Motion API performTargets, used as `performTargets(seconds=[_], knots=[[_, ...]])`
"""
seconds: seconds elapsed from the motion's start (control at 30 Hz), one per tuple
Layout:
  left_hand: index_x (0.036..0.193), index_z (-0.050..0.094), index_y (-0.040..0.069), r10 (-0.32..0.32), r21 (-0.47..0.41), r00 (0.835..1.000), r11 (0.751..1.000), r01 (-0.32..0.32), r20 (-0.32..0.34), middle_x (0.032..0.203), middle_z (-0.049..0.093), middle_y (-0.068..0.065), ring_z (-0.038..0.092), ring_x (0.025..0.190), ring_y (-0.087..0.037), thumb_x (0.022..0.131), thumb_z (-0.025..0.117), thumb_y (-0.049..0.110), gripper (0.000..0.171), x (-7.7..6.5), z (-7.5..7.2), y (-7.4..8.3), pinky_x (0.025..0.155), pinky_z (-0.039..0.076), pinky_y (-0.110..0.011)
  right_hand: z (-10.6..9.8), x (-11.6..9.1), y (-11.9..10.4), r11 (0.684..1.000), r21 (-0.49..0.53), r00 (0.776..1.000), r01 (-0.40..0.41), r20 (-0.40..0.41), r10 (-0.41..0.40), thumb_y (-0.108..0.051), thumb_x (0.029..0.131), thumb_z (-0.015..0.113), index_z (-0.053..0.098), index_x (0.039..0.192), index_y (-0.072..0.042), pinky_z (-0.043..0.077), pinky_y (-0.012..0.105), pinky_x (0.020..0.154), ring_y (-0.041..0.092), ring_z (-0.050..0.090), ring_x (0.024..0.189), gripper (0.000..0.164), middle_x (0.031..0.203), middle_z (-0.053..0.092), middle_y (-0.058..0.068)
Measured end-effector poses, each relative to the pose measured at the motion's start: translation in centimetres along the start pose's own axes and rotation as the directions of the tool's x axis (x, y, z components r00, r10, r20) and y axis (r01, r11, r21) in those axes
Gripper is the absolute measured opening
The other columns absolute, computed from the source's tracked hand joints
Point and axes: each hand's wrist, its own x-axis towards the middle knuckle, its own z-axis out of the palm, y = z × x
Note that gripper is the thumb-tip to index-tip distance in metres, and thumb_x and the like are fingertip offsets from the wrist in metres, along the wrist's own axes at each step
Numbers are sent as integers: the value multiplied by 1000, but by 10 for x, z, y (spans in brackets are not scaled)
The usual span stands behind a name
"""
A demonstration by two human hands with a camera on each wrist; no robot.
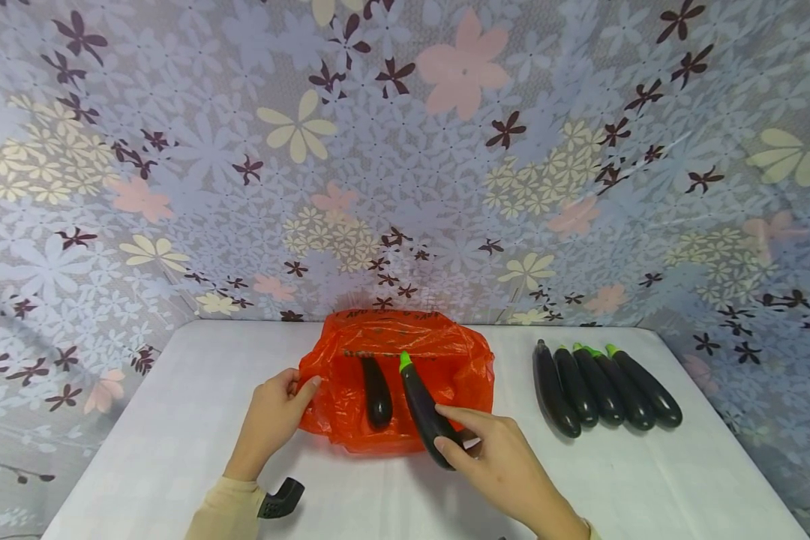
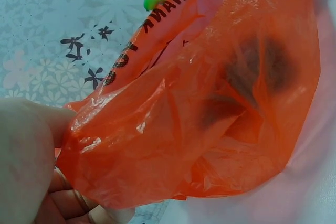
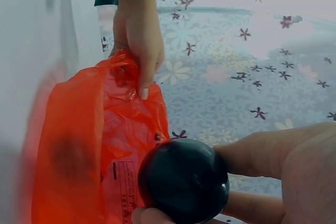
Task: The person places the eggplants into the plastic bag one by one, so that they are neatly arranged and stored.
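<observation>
A red plastic bag [image 1: 351,439] with dark printing lies on its side, its mouth toward me. My left hand [image 1: 273,412] pinches the bag's left edge between thumb and fingers; the left wrist view shows the film [image 2: 131,156] stretched from that grip. One eggplant [image 1: 378,397] rests inside the bag. My right hand [image 1: 493,457] grips a second eggplant [image 1: 421,409] near its rounded end, green stem pointing into the bag's mouth. In the right wrist view that rounded end [image 3: 184,182] faces the camera and hides part of the bag.
To the right of the bag, several eggplants [image 1: 601,390] lie side by side on the white table [image 1: 513,495], stems toward the back. A flower-patterned cloth [image 1: 405,187] hangs right behind the table. A black device [image 1: 281,499] sits at my left wrist.
</observation>
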Motion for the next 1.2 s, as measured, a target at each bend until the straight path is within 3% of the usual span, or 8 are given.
performTargets(seconds=[0.57,0.83,0.93,1.03,1.2], knots=[[83,54,8,-4,-1,1000,1000,4,3,64,45,-2,45,58,-15,100,63,31,30,-1,-1,3,51,35,-26,7,5,1,999,-1,998,36,60,-35,-33,92,73,71,125,-19,53,22,63,2,63,72,36,118,71,4],[84,55,7,-24,-2,1000,1000,24,11,65,46,-3,46,58,-17,99,64,30,28,0,1,1,52,36,-25,16,15,2,999,11,998,47,43,-48,-33,91,74,72,123,-11,50,24,54,2,61,63,39,111,73,6],[84,55,7,-24,-3,1000,1000,24,9,65,46,-2,46,58,-17,99,64,30,28,0,1,1,52,36,-25,18,21,1,999,-12,998,46,47,-46,-33,92,73,70,126,-10,45,24,48,4,57,56,41,88,74,-1],[84,55,8,-17,-5,1000,1000,17,6,65,45,-2,46,59,-16,99,64,30,29,0,0,2,52,35,-25,21,26,1,999,-26,998,44,55,-43,-33,93,71,69,128,-11,41,25,45,6,54,52,41,65,65,-10],[84,55,7,-6,-7,1000,1000,6,2,64,45,-2,46,59,-16,99,64,31,30,-1,-1,3,51,36,-26,25,34,2,998,-34,998,60,34,-59,-33,94,70,70,125,-9,45,25,51,3,58,58,39,60,62,-12]])
